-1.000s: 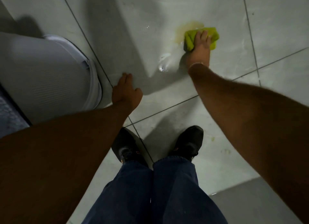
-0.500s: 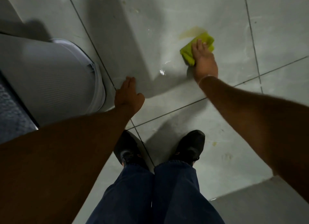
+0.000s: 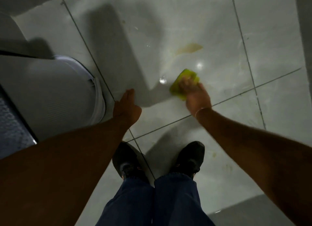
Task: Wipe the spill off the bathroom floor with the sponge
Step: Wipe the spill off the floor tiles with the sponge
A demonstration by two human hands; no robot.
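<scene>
On the floor: glossy pale grey tiled floor (image 3: 211, 23) with dark grout lines.
Spill: yellowish smear of liquid (image 3: 189, 48), still unwiped.
Sponge: bright yellow-green sponge (image 3: 184, 84), short of the spill, toward the black shoes (image 3: 158, 160).
Right hand (image 3: 196, 97): fingers spread flat, pressing the sponge down.
Left hand (image 3: 126, 107): palm open, braced beside the sponge, near the white toilet base (image 3: 50, 94).

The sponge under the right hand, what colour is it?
Bright yellow-green; the sponge shows best in the head view, pressed to the floor under the right hand.
</scene>
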